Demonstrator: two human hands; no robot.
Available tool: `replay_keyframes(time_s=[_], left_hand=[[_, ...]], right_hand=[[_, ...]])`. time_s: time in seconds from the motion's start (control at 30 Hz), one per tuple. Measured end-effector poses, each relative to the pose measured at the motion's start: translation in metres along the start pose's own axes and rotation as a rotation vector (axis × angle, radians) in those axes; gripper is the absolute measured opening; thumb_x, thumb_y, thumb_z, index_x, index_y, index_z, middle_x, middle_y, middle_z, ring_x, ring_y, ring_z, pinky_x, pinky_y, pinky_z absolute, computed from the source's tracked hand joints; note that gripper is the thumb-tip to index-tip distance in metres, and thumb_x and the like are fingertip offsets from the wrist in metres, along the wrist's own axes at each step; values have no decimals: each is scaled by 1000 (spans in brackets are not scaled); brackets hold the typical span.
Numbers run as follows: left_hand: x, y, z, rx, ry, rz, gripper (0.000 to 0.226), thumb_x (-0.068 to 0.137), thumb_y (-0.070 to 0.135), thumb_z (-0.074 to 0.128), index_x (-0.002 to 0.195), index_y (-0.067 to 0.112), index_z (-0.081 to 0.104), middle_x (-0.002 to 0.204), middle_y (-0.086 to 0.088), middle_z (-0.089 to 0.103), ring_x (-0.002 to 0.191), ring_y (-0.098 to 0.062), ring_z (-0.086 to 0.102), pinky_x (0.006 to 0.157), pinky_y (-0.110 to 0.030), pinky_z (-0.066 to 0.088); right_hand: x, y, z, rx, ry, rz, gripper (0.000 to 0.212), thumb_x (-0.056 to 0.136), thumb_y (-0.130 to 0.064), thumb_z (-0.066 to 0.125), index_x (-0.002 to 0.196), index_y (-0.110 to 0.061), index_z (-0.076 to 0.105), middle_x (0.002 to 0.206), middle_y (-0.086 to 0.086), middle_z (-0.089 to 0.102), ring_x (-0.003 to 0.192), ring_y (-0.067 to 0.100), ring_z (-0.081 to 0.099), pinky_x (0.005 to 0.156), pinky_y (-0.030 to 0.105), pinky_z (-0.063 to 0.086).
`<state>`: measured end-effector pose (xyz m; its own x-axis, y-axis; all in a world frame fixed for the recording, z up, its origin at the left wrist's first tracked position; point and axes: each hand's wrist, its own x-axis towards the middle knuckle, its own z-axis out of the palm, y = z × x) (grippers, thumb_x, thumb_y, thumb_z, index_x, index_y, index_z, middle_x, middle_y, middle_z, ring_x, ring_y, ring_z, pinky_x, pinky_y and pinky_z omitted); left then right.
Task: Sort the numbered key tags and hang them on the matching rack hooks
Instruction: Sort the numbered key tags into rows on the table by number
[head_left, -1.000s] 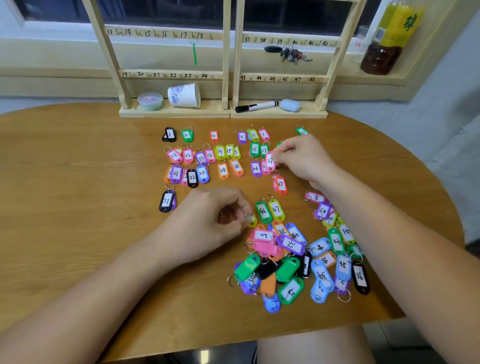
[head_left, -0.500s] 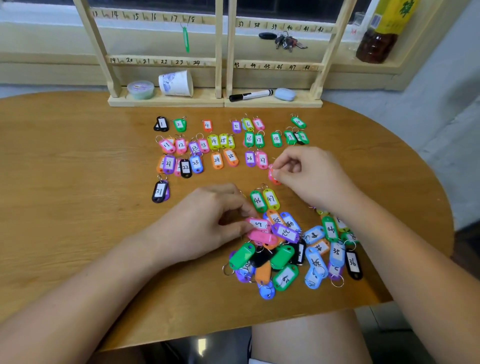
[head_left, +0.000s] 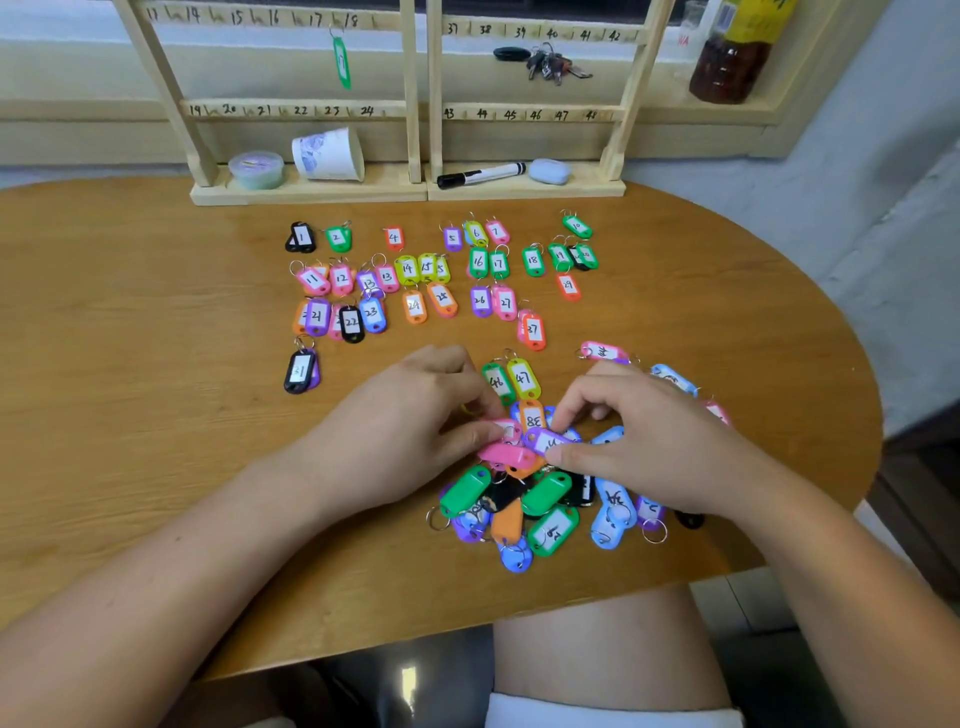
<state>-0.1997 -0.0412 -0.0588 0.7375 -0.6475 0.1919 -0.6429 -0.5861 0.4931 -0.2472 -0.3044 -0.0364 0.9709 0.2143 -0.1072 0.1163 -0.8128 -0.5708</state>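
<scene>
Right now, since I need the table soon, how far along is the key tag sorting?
Done: tags lie in numbered rows on the table, and one green tag hangs on the rack by 17. In hand: the left hand pinches a pink tag, the right hand a purple tag, both at the unsorted pile. Left: that pile, then hanging nearly everything.

Left hand (head_left: 410, 431) pinches a pink tag (head_left: 508, 430); right hand (head_left: 660, 441) pinches a purple tag (head_left: 543, 441).
</scene>
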Motion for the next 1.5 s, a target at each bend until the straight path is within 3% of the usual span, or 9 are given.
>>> replay_keyframes(time_s=[0.23, 0.37, 0.43, 0.53, 0.7, 0.87, 1.07, 1.27, 1.5], left_hand=[[1, 3, -1, -57, -61, -5, 12, 93, 40, 80, 100, 36, 71, 105, 18, 59, 104, -4, 56, 91, -31, 49], [1, 2, -3, -77, -80, -25, 14, 91, 39, 83, 96, 35, 70, 101, 21, 58, 102, 0, 55, 84, -18, 43], [1, 3, -5, -99, -89, -34, 14, 90, 38, 83, 93, 35, 70, 100, 20, 59, 100, -1, 57, 80, -15, 41], [1, 5, -9, -181, -79, -50, 15, 93, 33, 82, 91, 31, 68, 92, 14, 66, 86, -7, 61, 71, -16, 42], [-1, 3, -18, -397, -13, -158, 13, 94, 30, 82, 96, 26, 69, 86, 6, 75, 74, -10, 66, 69, -31, 54], [-2, -4, -22, -605, 108, -285, 17, 98, 22, 78, 112, 22, 69, 84, -2, 77, 71, -19, 73, 71, -29, 54], [-3, -2, -24, -701, 319, -351, 32, 100, 7, 72, 123, 30, 72, 80, -2, 74, 73, -25, 77, 70, -40, 62], [-4, 4, -27, -611, 424, -385, 31, 103, 6, 64, 115, 32, 76, 73, -7, 71, 67, -19, 74, 66, -28, 58], [-7, 10, -27, -657, 375, -425, 17, 103, 13, 65, 90, 15, 76, 69, -8, 74, 69, -31, 72, 64, -37, 59]], right_hand=[[0, 1, -4, 56, 3, -22, 14, 88, -38, 85, 82, -33, 73, 95, -13, 68, 96, 6, 61, 83, 26, 49], [1, -1, -15, 199, -30, -10, 10, 96, -31, 79, 87, -26, 77, 84, -11, 73, 77, 0, 64, 67, 14, 46], [4, -3, -21, 262, -33, -7, 9, 96, -28, 79, 89, -23, 76, 84, -7, 75, 76, 2, 67, 71, 19, 51], [12, -9, -26, 387, -52, 0, 7, 97, -19, 78, 93, -13, 74, 84, 4, 78, 79, 19, 76, 80, 43, 59], [33, -21, -33, 431, -3, -82, 15, 88, -22, 85, 91, -11, 76, 77, 13, 72, 64, 14, 62, 68, 33, 49], [61, -29, -24, 542, 4, -60, 14, 84, -16, 89, 88, -10, 77, 77, 9, 66, 70, 17, 55, 67, 35, 43], [76, -38, -16, 647, 2, -61, 7, 97, -4, 73, 97, 3, 73, 83, 21, 74, 67, 8, 68, 64, 21, 53], [79, -42, -11, 658, -96, -66, 21, 94, -7, 77, 115, -9, 74, 84, 12, 79, 80, 25, 76, 73, 32, 57], [79, -47, -12, 655, -73, -107, 17, 87, -11, 84, 101, -7, 75, 86, 15, 78, 76, 24, 74, 71, 28, 57]])
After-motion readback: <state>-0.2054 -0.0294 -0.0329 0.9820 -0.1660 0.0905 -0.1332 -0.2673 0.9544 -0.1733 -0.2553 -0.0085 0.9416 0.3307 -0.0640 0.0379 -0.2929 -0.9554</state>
